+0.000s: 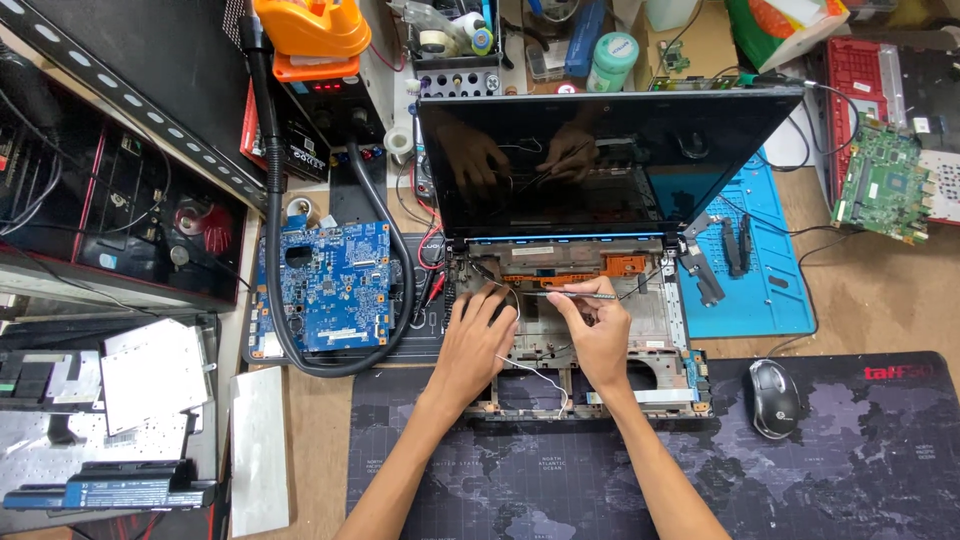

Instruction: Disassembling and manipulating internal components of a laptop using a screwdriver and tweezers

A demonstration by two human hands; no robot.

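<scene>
An opened laptop with its base stripped to the bare chassis (668, 318) stands in front of me, its dark screen (600, 160) upright. My left hand (472, 345) rests inside the chassis, fingers curled on thin white wires (530, 372) near the left hinge. My right hand (598, 335) pinches a slim metal tool (590, 294), a screwdriver or tweezers, lying level across the upper part of the chassis. An orange-brown strip (580, 266) runs under the hinge line.
A blue circuit board (325, 285) lies left of the laptop, ringed by a black hose (275, 200). A green board (882, 182) sits far right. A black mouse (773, 397) rests on a dark map-printed mat (800, 480). A blue work mat (760, 260) holds hinge parts.
</scene>
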